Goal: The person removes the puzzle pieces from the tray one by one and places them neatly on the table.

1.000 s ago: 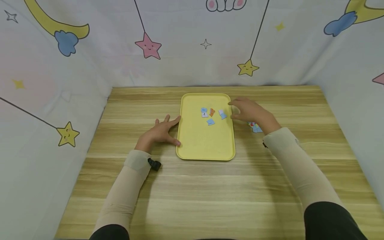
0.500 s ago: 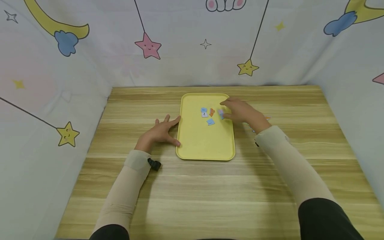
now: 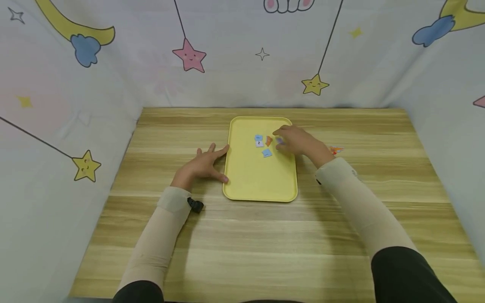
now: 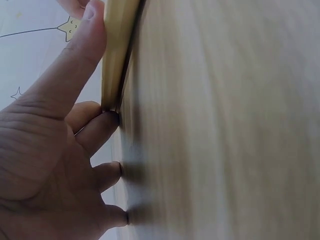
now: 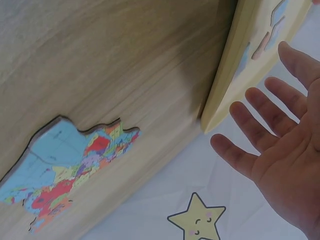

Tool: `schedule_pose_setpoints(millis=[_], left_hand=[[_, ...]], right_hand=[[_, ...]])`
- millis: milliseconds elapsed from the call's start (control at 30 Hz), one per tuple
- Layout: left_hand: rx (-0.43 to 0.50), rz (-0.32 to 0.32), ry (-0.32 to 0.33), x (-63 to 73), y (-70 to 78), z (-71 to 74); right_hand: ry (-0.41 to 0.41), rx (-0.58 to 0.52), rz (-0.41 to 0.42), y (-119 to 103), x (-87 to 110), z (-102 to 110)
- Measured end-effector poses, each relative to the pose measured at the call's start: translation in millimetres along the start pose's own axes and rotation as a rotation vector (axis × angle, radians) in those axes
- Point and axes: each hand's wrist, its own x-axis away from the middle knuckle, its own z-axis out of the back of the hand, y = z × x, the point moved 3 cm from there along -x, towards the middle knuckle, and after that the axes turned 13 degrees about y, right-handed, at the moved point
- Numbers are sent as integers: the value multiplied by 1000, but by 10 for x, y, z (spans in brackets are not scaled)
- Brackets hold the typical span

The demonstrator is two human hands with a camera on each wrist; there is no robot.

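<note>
A yellow tray (image 3: 261,181) lies on the table, with several small puzzle pieces on it. Among them are a blue-and-white piece (image 3: 259,141), an orange piece (image 3: 268,141) and a blue piece (image 3: 267,153). My left hand (image 3: 201,165) is spread at the tray's left side, thumb and forefinger touching its edge. Over the tray's right side reaches my right hand (image 3: 302,142), its thumb and forefinger close about a lilac-and-blue piece (image 3: 280,140) that they partly cover. The right wrist view shows the fingers (image 5: 265,122) of this hand loosely extended.
To the right of the tray, joined map puzzle pieces (image 5: 70,165) lie on the wooden table (image 3: 242,244), partly hidden in the head view by the right forearm. A patterned white cloth (image 3: 235,80) rises along the table's back and sides.
My right hand has moved left from the tray's right edge to over the lilac-and-blue piece. The left hand has stayed at the tray. The head view has shifted slightly.
</note>
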Motion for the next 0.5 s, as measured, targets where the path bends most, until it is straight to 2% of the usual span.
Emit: schedule_pose_setpoints(millis=[233,500], left_hand=[[-1,2,-1,-10,-29,-12],[10,5,-6,-2,-17,-7]], right_hand=[[29,-8,42,-81,-40,-25],[7,-8,51,-142,-121,-86]])
